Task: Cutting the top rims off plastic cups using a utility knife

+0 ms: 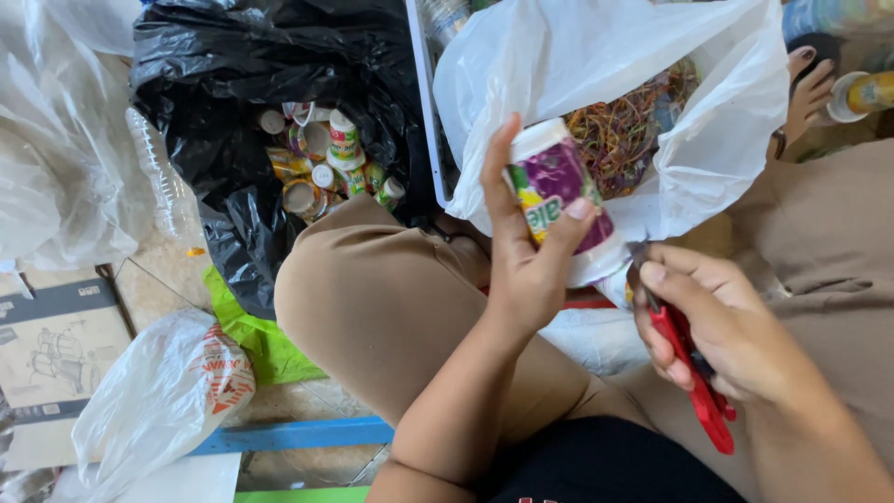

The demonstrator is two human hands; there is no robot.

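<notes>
- The left hand (526, 265) is gripping a small purple-labelled drink bottle (557, 186), thumb on one side and fingers on the other, white cap tilting up and away.
- The bottle is sitting just up-left of the right hand (712, 331), its long axis running slantwise toward that hand.
- The right hand is closing round a red-handled cutter (694, 373), blade tip pointing at the bottle's lower end, nearly touching.
- Beyond the bottle, a white plastic bag (708, 121) is lying open.

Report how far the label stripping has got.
Done, apparently: shredded label strips fill the white bag. In hand: left hand holds a purple-labelled cup, label on; right hand grips a red cutter. Left: labelled cups in the black bag.
</notes>
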